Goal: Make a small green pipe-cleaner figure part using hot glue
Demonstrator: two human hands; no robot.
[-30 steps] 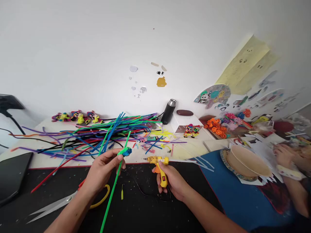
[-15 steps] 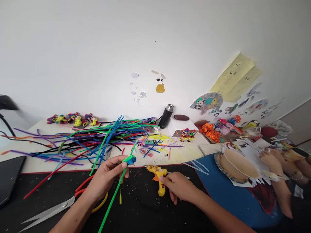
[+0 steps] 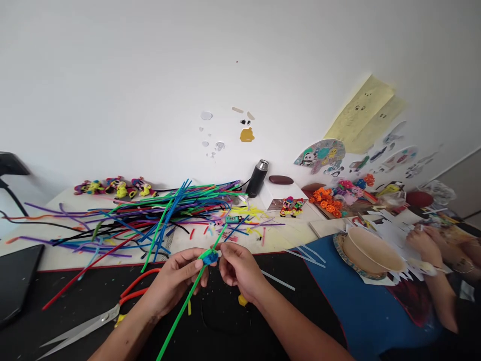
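Observation:
Pinched between the fingers of my left hand [image 3: 180, 273] is a green pipe cleaner [image 3: 182, 312] with a small blue fuzzy piece [image 3: 210, 257] at its bend. My right hand [image 3: 238, 268] meets it from the right, thumb and forefinger together at the blue piece's edge; what they pinch is too small to make out. Under my right hand a yellow bit of the glue gun [image 3: 242, 300] shows on the black mat; the rest is hidden. Orange-handled scissors [image 3: 108, 315] lie open beside my left forearm.
A big pile of coloured pipe cleaners [image 3: 169, 208] spreads behind my hands. A black flask [image 3: 257, 179] and white box [image 3: 280, 193] stand at the wall. To the right are glue sticks [image 3: 278, 280], a bowl [image 3: 372, 250] and another person's hands [image 3: 424, 243].
My right hand has let go of the yellow glue gun and moved up and left to the blue piece. My left hand has shifted slightly right with the green pipe cleaner.

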